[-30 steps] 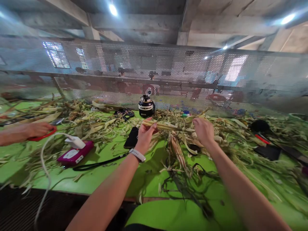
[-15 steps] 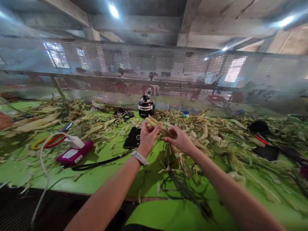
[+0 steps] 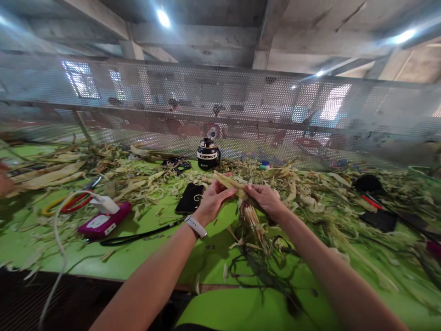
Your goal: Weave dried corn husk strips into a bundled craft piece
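A perforated screen (image 3: 155, 105) stands across the far side, well beyond my grip. Beneath my grip spreads a green table (image 3: 155, 257), and pale, dry leaf scraps (image 3: 127, 184) litter it to the left, right and far side of my hands. Just below my grip lies a loose bundle of stalks (image 3: 253, 218), darker at its near end. My left hand (image 3: 210, 200) and right hand (image 3: 265, 197) nearly meet, both pinching a yellowish folded leaf (image 3: 227, 181) stretched between them above the table. The purple box (image 3: 119, 215) sits well left of my grip, the black bottle (image 3: 207, 158) beyond it, and the dark phone (image 3: 186, 200) just beside my left hand.
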Demonstrator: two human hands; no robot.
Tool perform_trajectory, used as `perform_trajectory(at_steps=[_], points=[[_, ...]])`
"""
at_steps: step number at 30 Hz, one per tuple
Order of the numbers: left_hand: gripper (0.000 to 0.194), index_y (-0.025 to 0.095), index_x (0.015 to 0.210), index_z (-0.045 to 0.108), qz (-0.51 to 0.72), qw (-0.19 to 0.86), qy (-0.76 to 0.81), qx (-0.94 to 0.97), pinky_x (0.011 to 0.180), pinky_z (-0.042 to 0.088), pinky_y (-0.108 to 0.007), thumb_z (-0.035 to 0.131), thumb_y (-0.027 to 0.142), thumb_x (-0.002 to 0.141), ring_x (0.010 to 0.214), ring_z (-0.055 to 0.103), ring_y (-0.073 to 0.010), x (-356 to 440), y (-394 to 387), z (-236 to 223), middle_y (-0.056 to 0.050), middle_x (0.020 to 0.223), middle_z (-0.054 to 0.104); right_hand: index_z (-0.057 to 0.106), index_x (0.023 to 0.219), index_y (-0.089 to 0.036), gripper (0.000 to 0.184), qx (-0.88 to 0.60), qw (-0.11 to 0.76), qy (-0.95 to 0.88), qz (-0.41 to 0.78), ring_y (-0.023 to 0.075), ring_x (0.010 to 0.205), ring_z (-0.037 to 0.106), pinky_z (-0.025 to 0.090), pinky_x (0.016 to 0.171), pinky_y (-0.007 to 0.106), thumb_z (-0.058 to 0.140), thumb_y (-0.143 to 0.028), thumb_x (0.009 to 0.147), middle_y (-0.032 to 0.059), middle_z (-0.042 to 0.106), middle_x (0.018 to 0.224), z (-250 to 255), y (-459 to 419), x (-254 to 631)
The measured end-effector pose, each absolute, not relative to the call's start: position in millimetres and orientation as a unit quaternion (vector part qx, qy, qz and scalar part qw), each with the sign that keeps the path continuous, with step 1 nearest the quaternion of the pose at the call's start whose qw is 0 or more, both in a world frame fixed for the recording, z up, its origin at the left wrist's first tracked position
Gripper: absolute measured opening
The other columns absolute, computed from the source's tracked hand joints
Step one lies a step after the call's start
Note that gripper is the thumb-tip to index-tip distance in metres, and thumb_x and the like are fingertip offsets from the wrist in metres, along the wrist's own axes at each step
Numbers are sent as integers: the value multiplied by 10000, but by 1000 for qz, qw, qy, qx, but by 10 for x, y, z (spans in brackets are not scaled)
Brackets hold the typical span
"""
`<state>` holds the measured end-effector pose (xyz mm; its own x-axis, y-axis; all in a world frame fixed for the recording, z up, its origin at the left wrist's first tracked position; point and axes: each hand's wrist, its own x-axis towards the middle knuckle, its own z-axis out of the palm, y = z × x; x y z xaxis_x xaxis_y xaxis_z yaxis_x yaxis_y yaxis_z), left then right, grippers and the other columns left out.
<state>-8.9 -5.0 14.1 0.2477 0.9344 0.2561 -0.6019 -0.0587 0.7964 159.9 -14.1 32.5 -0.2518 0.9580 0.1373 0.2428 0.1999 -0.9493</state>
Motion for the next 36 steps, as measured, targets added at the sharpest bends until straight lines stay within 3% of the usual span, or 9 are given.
perform_trajectory(at_steps=[4, 7, 10, 18, 23, 26, 36], points=[[304, 156, 863, 622, 612, 604, 246, 447, 663, 481, -219, 763, 249, 610, 706, 600, -104, -50, -61, 134, -2, 809, 664, 533, 673, -179, 476, -468, 434, -732, 238, 119, 567, 466, 370, 540, 244, 434, -623, 813, -9, 522, 608, 348, -171, 1557], [296, 147, 816, 618, 623, 560, 270, 474, 612, 470, -213, 763, 310, 615, 666, 581, -100, -23, -76, 142, -7, 783, 660, 574, 915, -186, 294, -448, 468, -753, 111, 169, 770, 576, 449, 708, 283, 531, -462, 823, 49, 624, 854, 379, -249, 1510], [321, 145, 824, 617, 624, 540, 275, 494, 586, 462, -211, 767, 333, 611, 651, 579, -104, -6, -100, 159, -12, 771, 664, 591, 930, -199, 188, -427, 455, -781, 36, 193, 835, 587, 455, 763, 311, 557, -350, 824, 70, 636, 896, 380, -293, 1487], [307, 150, 812, 630, 601, 528, 255, 543, 589, 487, -227, 761, 354, 624, 654, 595, -122, 31, -142, 182, -28, 778, 677, 585, 725, -204, 197, -482, 443, -754, 47, 177, 688, 576, 440, 658, 277, 480, -290, 867, 42, 635, 732, 435, -280, 1515], [334, 143, 815, 622, 576, 547, 228, 563, 568, 497, -220, 771, 365, 615, 645, 584, -117, 26, -163, 191, -24, 759, 660, 585, 811, -199, 133, -453, 448, -769, 51, 176, 775, 584, 429, 693, 268, 504, -290, 862, 48, 639, 821, 466, -272, 1531], [336, 143, 830, 620, 559, 563, 222, 567, 579, 514, -228, 769, 363, 625, 658, 590, -119, 30, -180, 190, -29, 772, 661, 577, 786, -201, 164, -427, 451, -782, 54, 164, 724, 560, 420, 665, 262, 498, -314, 873, 33, 607, 758, 459, -253, 1545], [404, 178, 927, 611, 541, 618, 180, 541, 694, 542, -261, 804, 273, 584, 756, 651, -145, 93, -220, 229, -44, 871, 699, 560, 765, -210, 208, -446, 550, -706, 7, 171, 715, 530, 425, 686, 294, 454, -333, 895, 37, 580, 750, 389, -315, 1470]])
